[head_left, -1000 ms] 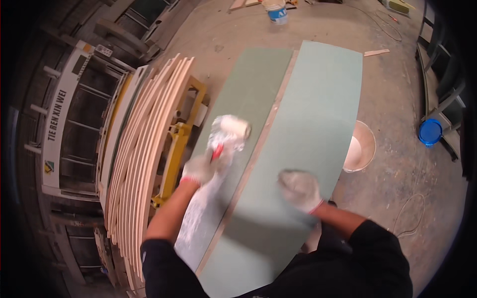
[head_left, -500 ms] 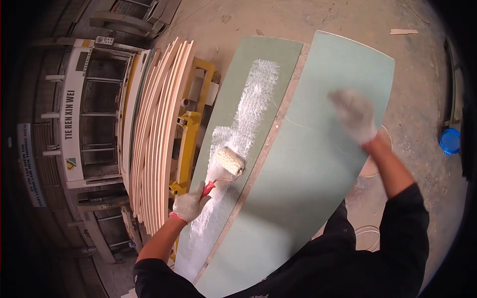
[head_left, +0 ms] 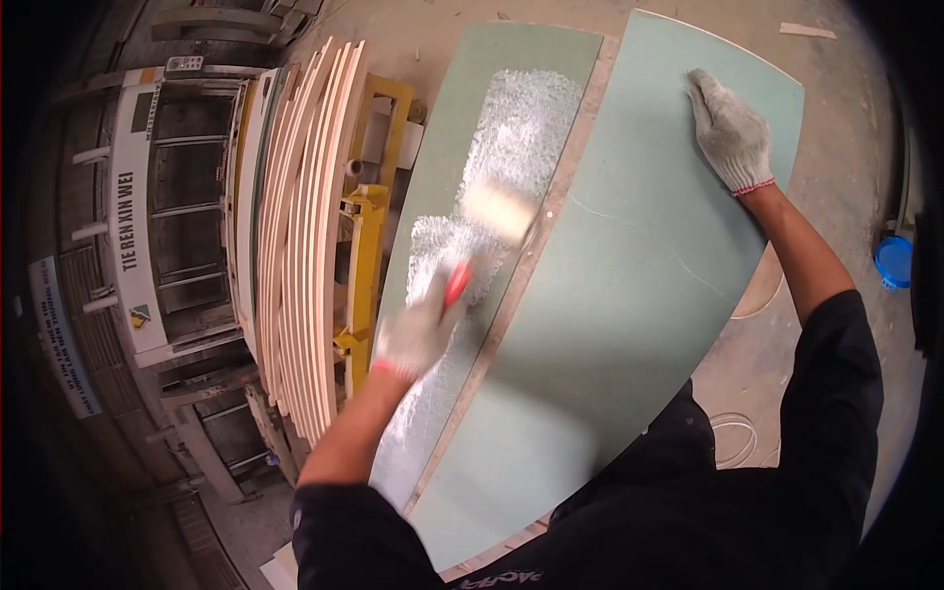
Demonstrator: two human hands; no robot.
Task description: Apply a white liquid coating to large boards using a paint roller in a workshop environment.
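Observation:
My left hand point(head_left: 418, 334), in a white work glove, grips the red handle of a paint roller point(head_left: 497, 211). The blurred roller head lies on the narrow green panel point(head_left: 492, 74), over a glistening white streak of glue point(head_left: 511, 128) that runs down its length. My right hand point(head_left: 730, 133), also gloved, rests flat with spread fingers on the far part of the wide green panel point(head_left: 629, 295), which lies to the right of the narrow one. A thin bare wooden strip shows between the two panels.
A stack of curved pale boards point(head_left: 305, 226) leans on a yellow metal rack point(head_left: 369, 216) to the left. Beyond it stands a large white machine point(head_left: 147, 206). A blue lid point(head_left: 893, 261) and a white bucket rim point(head_left: 762, 290) lie on the concrete floor at right.
The roller has moved up the narrow panel, lengthening the glue streak. My right hand stays planted on the far part of the wide panel after reaching out from near my body.

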